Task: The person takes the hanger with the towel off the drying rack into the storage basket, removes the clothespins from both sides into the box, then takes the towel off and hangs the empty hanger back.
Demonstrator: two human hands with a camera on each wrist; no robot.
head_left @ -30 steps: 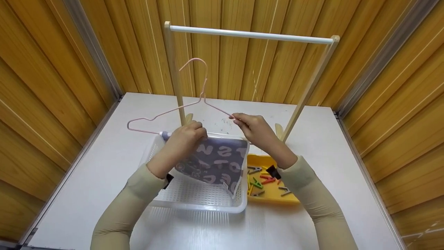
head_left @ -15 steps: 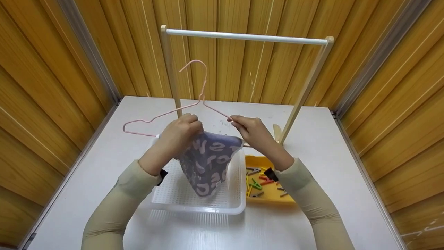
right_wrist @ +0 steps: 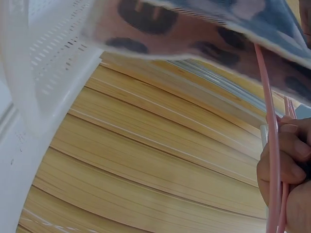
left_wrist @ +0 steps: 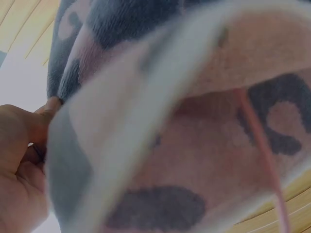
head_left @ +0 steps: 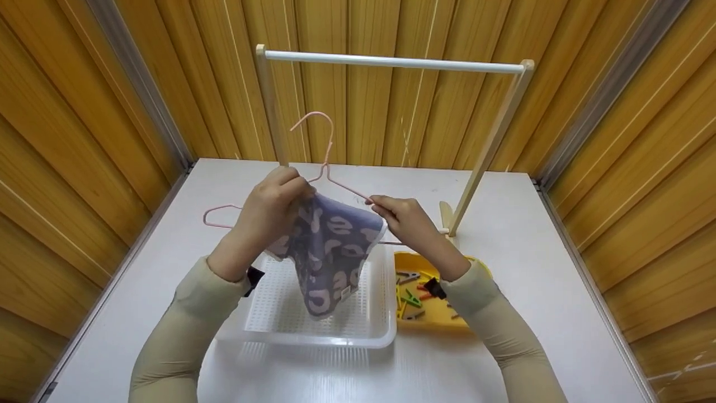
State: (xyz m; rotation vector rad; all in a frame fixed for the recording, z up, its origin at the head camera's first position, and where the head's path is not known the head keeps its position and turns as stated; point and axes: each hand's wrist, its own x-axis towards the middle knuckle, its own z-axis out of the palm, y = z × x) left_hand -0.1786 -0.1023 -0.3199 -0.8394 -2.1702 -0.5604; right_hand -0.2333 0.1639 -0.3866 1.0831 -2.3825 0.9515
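Observation:
A pink wire hanger (head_left: 331, 134) is held up over the white basket, its hook pointing upward. My right hand (head_left: 404, 217) pinches its right shoulder between thumb and fingers. Over its lower bar hangs a small grey-purple towel (head_left: 341, 246) with pale pink letters and a white edge. My left hand (head_left: 271, 204) grips the towel near its top, bunching the cloth. In the left wrist view, the towel (left_wrist: 160, 150) parts into two layers, with the pink bar (left_wrist: 262, 141) between them. The right wrist view shows the hanger wire (right_wrist: 272, 160) beside my curled fingers (right_wrist: 284, 165).
Below the towel stands a white perforated basket (head_left: 319, 338). Right of it, a yellow tray (head_left: 430, 326) holds several coloured clothespins (head_left: 411, 298). Behind rises a wooden rack with a white rail (head_left: 391, 60). Wood-patterned panels surround the white table (head_left: 559, 268).
My left hand has moved up and left, lifting the towel's left part and gathering it into folds. The hanger has dropped slightly, my right hand keeping its hold.

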